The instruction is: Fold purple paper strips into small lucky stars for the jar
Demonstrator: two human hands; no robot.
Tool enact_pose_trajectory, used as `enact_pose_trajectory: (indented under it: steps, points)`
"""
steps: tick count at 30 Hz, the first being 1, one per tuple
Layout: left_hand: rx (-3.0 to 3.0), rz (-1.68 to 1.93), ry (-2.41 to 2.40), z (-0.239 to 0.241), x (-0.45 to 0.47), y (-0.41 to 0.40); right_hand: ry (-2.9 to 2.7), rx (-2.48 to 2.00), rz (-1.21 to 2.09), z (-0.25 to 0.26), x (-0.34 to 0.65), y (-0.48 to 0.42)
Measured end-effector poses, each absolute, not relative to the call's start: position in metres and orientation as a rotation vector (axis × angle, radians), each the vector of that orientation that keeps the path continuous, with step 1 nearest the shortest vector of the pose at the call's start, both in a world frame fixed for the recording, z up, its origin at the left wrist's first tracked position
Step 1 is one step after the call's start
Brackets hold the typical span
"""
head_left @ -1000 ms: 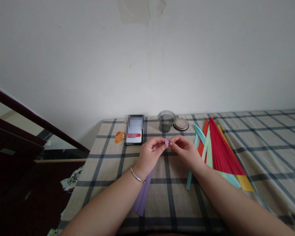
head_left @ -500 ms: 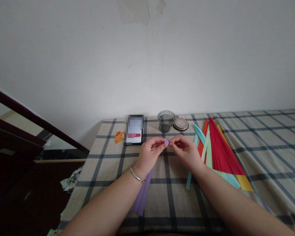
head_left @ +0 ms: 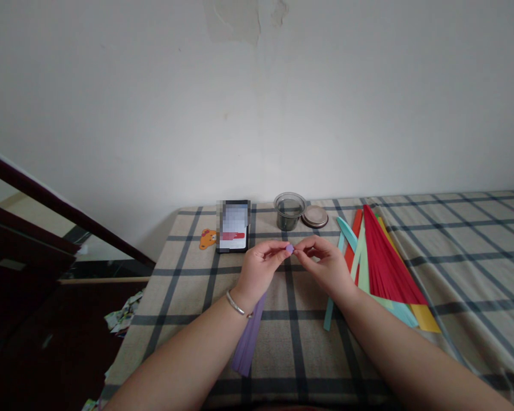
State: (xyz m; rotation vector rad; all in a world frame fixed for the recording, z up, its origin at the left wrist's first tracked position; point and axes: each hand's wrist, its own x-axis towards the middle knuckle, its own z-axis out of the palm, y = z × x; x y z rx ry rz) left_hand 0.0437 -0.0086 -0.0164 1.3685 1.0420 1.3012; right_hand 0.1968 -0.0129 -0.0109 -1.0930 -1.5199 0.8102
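A small folded piece of purple paper (head_left: 289, 249) is pinched between the fingertips of both hands, above the checked cloth. My left hand (head_left: 263, 267), with a silver bangle at its wrist, grips it from the left. From the right, my right hand (head_left: 323, 264) pinches its edge with thumb and forefinger. Partly under my left wrist lies a bundle of purple paper strips (head_left: 249, 342). To the right of my right hand, red paper strips (head_left: 389, 268) fan out over light green, blue, orange and yellow ones.
A clear jar (head_left: 288, 212) stands near the wall with its round lid (head_left: 314, 216) beside it. Left of it, a phone (head_left: 233, 226) is propped by an orange bear figure (head_left: 207, 239). The checked cloth (head_left: 171, 302) drops away on the left, where crumpled papers (head_left: 123, 315) lie lower down.
Almost nothing differs. Both hands hold the same place, and the small purple paper has barely shifted.
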Motion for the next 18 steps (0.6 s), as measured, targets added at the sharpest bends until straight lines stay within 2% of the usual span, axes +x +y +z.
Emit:
enact_pose_trajectory:
  steps: [18]
  points:
    - [1.181,1.265,0.964,-0.0169,0.0446,-0.0076,-1.553,-1.056,0.775,-0.0130,0.1984,-0.0126]
